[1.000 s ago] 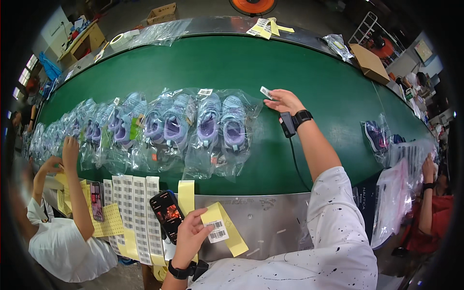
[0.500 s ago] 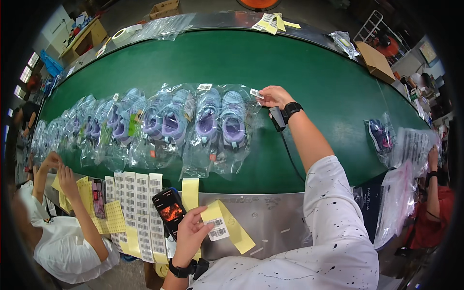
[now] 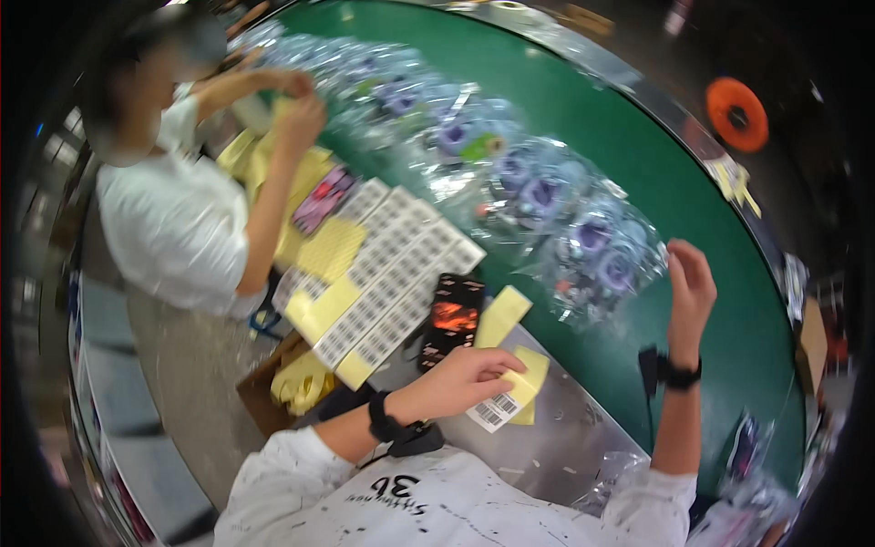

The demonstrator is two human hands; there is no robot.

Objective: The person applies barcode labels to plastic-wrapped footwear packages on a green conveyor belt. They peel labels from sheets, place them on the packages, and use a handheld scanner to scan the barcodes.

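My left hand (image 3: 467, 383) is closed on a yellow label backing strip (image 3: 527, 387) over the metal table edge. A white barcode label (image 3: 494, 412) shows just below the fingers. My right hand (image 3: 691, 287) hovers over the green surface, beside the near end of a row of bagged shoes. Its fingers are curled together at the tips; blur hides what is between them. The closest pair of light blue shoes (image 3: 612, 266), lilac inside, lies in a clear plastic bag. Each of my wrists wears a black band.
A phone with a lit screen (image 3: 454, 314) lies beside barcode label sheets (image 3: 396, 264). At left a co-worker's hands (image 3: 301, 100) are raised near more bagged shoes. The green table (image 3: 720, 356) curves right, toward plastic bags. An orange ring-shaped object (image 3: 736, 114) stands beyond it.
The view has swung left and tilted, bringing the co-worker nearer. The white label earlier seen in my right fingers cannot be made out now. My left hand still holds the strip.
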